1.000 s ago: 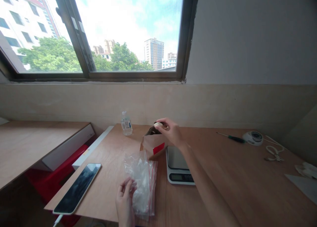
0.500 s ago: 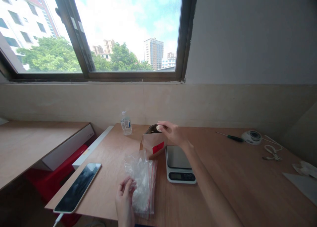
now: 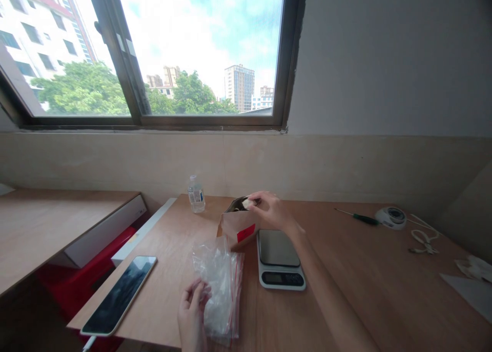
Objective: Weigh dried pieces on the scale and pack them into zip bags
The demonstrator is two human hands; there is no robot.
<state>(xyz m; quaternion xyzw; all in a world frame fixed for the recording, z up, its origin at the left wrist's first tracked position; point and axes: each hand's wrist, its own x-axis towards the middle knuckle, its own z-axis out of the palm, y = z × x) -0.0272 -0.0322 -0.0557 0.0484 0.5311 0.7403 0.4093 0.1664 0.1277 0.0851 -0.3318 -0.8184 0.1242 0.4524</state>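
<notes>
A brown paper bag [image 3: 239, 230] with a red label stands open near the middle of the wooden table [image 3: 365, 290]. My right hand [image 3: 269, 208] is at the bag's mouth, fingers pinched on a small pale item [image 3: 246, 203]. In front of the bag lies a stack of clear zip bags with red seals [image 3: 221, 285]. My left hand [image 3: 192, 311] pinches the near left edge of those bags. A small digital scale [image 3: 279, 260] sits just right of the paper bag, under my right forearm.
A small water bottle [image 3: 196, 193] stands behind the bag. A phone [image 3: 120, 301] lies at the table's left front corner. At the far right are a screwdriver [image 3: 355, 216], a round white device [image 3: 391, 217], a white cable [image 3: 423, 239] and papers [image 3: 471, 280]. A lower desk [image 3: 46, 224] stands left.
My right hand has dipped slightly toward the paper bag's opening with the pale item still pinched. My left hand stays on the plastic bags. The view has shifted a little.
</notes>
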